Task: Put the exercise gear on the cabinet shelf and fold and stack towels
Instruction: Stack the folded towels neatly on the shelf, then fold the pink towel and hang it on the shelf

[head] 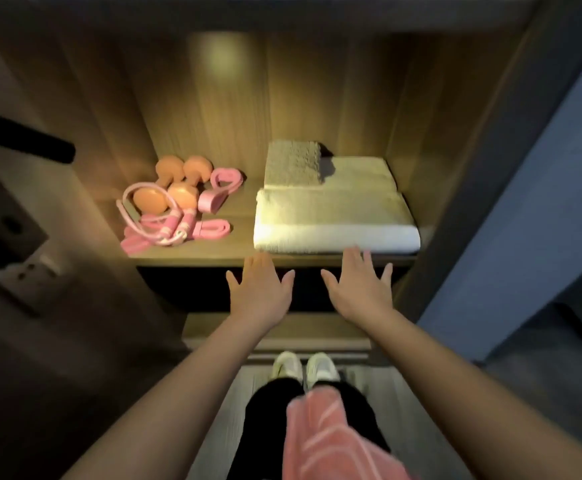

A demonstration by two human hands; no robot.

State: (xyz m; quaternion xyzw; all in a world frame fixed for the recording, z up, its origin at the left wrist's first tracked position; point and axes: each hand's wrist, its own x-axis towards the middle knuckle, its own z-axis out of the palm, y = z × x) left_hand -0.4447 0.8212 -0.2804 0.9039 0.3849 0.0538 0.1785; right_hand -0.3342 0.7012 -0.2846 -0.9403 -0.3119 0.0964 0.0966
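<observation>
On the lit wooden cabinet shelf (192,252) the exercise gear lies at the left: two orange dumbbells (175,181), a pink skipping rope (154,223) and pink resistance bands (222,188). To the right sits a stack of folded white towels (334,216) with a smaller grey folded towel (293,162) on top at the back. My left hand (260,289) and my right hand (360,287) hover flat with spread fingers just in front of the shelf edge, below the towels. Both hands hold nothing.
The cabinet's side walls close in the shelf at left and right. A dark lower compartment (213,289) opens under the shelf. A black rod (23,140) juts in from the left. A blue-grey wall (542,209) stands at the right. My shoes (305,367) are on the floor below.
</observation>
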